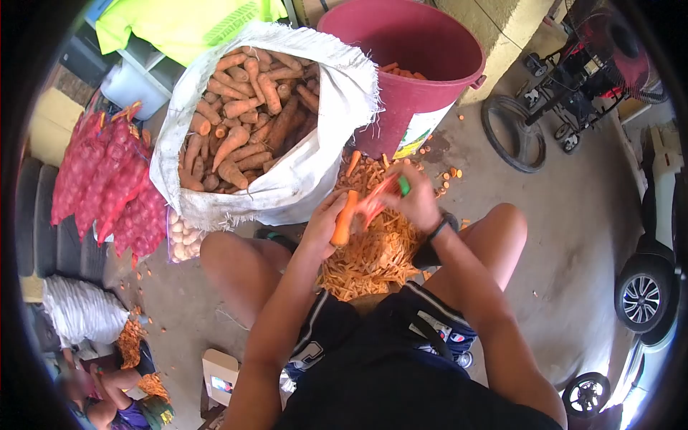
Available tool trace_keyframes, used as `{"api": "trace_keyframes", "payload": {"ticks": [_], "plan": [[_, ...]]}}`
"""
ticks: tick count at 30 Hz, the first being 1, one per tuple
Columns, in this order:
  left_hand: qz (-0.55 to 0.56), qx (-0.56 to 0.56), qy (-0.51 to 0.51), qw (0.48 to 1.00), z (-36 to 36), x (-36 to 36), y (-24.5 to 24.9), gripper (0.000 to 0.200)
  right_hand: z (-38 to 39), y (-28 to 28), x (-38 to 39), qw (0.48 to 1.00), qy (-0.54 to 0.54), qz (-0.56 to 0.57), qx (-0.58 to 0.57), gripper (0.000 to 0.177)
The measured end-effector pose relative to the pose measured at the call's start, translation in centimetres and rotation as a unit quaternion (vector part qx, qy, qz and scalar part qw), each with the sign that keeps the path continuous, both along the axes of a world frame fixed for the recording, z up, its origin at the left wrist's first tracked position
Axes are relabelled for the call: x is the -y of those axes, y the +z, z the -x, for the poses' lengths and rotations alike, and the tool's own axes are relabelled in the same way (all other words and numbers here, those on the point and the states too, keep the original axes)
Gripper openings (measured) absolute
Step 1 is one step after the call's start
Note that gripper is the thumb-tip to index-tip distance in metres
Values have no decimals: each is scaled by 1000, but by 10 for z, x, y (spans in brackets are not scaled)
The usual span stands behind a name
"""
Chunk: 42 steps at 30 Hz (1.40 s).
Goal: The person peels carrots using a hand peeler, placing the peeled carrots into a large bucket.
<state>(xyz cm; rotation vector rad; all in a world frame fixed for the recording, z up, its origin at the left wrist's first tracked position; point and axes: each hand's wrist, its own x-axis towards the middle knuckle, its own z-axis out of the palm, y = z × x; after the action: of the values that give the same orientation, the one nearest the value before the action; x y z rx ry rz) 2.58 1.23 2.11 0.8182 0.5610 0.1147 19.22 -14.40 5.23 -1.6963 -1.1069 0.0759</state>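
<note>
My left hand (325, 221) is wrapped around a peeled, bright orange carrot (345, 221), held upright above the pile of peelings. Just right of it, my right hand (419, 203) grips a peeler (378, 201), red with a green part, smeared by motion and close beside the carrot. Below both hands, a heap of orange carrot peelings (376, 251) lies between my legs. An open white woven sack (287, 193), full of unpeeled carrots (247, 107), stands ahead to the left. Behind the heap is a large dark red tub (401, 107) with some peeled carrots (403, 72) inside.
Red mesh bags of onions (107, 179) lean at the left, beside a bag of pale bulbs (183, 240). Carrot ends (451, 173) are scattered on the floor by the tub. A loose tire (513, 134) lies at the right. Another person (107, 394) sits at lower left.
</note>
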Motion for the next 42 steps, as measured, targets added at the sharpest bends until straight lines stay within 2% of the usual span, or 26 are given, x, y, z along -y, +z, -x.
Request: {"api": "trace_keyframes", "payload": {"ticks": [3, 4, 8, 11, 12, 15, 18, 24, 27, 28, 29, 31, 33, 35, 38, 39, 41, 42], "plan": [[3, -9, 27, 1000, -3, 8, 7, 35, 28, 11, -1, 996, 76, 42, 37, 50], [3, -15, 25, 1000, -1, 10, 12, 35, 25, 14, -3, 997, 64, 44, 23, 51], [-19, -28, -41, 999, 8, 4, 18, 34, -22, 1, -4, 995, -73, 41, 61, 51], [-19, -18, -36, 999, 8, 1, 17, 32, -44, -7, -1, 986, -160, 27, 46, 51], [-11, -2, -15, 1000, 6, 0, 9, 31, -33, 1, 0, 988, -131, 53, -55, 53], [-1, 6, 32, 999, -2, 5, 12, 29, 15, 5, -1, 999, 35, 8, -24, 54], [-13, 16, 12, 1000, 0, 8, 15, 28, 22, 9, -2, 996, 66, 15, 50, 54], [-8, -10, -40, 999, 8, 3, 20, 27, -38, 2, 0, 985, -168, 26, 39, 48], [11, 0, -5, 1000, 1, 1, 12, 27, 1, -3, 0, 1000, -6, -21, 10, 55], [3, -13, 13, 1000, -3, 7, 21, 27, 23, 9, 1, 999, 39, 14, 0, 53], [-6, -28, 30, 999, -4, 11, 24, 27, 21, 10, 0, 998, 43, 5, 38, 53], [-15, -13, -3, 1000, 3, 10, 17, 28, 15, 6, -1, 994, 45, -15, 101, 53], [-31, -15, -36, 999, 7, 9, 14, 28, -13, 6, -1, 993, -54, -2, 105, 51], [-51, -25, -54, 997, 7, 7, 19, 29, -36, 5, 2, 984, -168, 35, 53, 45], [-15, -22, -12, 1000, -1, 8, 28, 29, -16, -3, 3, 995, -84, 26, -41, 48], [5, -19, 12, 1000, -4, 10, 27, 29, 4, 5, 3, 1000, -13, -12, -11, 48], [-10, -2, 15, 1000, -6, 13, 23, 29, 26, 11, 1, 996, 70, -2, 47, 46], [-19, 0, 15, 1000, -3, 14, 19, 29, 22, 10, 0, 998, 41, 5, 57, 47]]}}
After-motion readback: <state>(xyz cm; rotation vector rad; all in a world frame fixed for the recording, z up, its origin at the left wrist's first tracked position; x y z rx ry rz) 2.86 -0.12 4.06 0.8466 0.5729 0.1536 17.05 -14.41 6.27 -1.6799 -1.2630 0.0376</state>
